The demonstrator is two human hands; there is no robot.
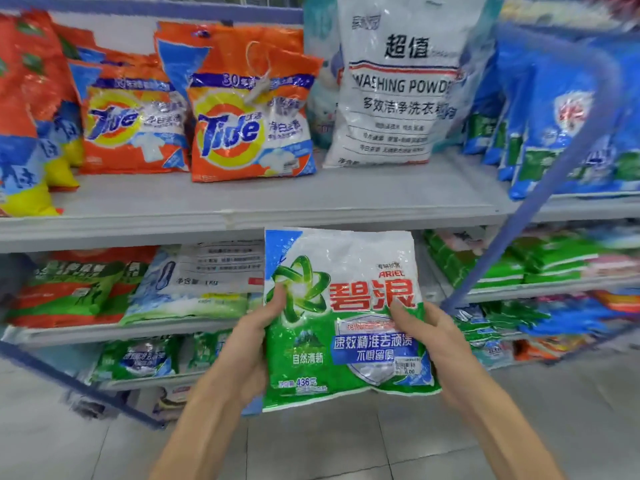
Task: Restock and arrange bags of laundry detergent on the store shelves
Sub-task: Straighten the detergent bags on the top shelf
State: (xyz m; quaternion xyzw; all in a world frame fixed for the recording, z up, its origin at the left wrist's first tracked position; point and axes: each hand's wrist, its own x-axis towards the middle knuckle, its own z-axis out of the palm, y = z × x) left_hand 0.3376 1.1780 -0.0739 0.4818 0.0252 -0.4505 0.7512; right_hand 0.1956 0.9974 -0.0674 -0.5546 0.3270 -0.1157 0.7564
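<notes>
I hold a green and white Ariel detergent bag upright in front of the shelves, level with the second shelf. My left hand grips its left edge, thumb on the front. My right hand grips its right edge, thumb on the front too. On the upper shelf stand orange Tide bags, and a large white washing powder bag stands to their right. The front of that shelf is bare.
Blue bags fill the upper shelf on the right. Lower shelves hold green bags, a lying white 1 kg bag and stacked green packs. A blue metal shelf upright slants across the right. Grey tiled floor lies below.
</notes>
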